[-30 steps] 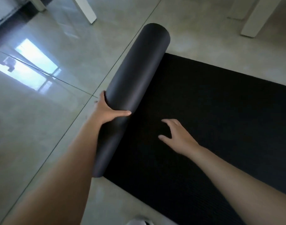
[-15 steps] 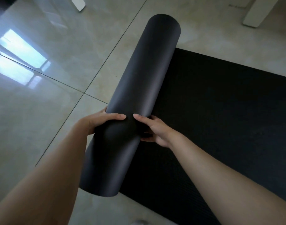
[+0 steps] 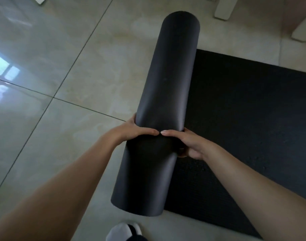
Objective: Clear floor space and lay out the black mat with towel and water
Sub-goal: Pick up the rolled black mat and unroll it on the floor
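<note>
The black mat lies partly unrolled on the tiled floor, its flat textured part spreading to the right. Its rolled part is a thick smooth cylinder running from near my feet up toward the top of the view. My left hand wraps the roll from its left side, thumb on top. From the right, my right hand grips the roll, fingers tucked under it. The two thumbs almost touch on top of the roll. No towel or water is in view.
Glossy beige floor tiles stretch to the left, reflecting a window. White furniture legs stand at the top right, another further right. A foot in a white sock shows at the bottom edge.
My right hand left the flat mat and took hold of the roll beside my left hand. The roll now looks larger and closer in the view.
</note>
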